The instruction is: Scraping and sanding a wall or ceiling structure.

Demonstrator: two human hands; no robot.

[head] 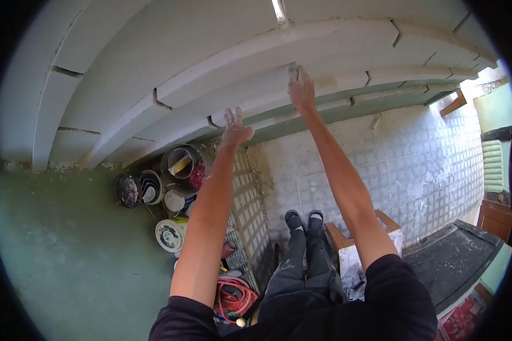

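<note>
Pale, plaster-like blocks with stepped faces and dark joints (256,64) run in long courses across the upper view. My left hand (237,130), dusted white, rests its spread fingertips against the lower edge of one block, near a dark notched joint. Farther right, my right hand (301,85) is raised against the block face, its fingers folded around or over a small pale edge or flat piece; which of these, I cannot tell. White dust coats the fingers of both hands.
Buckets (170,235) and containers stand at left below, near a coiled red hose (234,298). A wicker-edged chair or stool (339,238) is beside my legs. A dark dusty countertop (452,260) lies at lower right. A green wall (81,238) fills the left.
</note>
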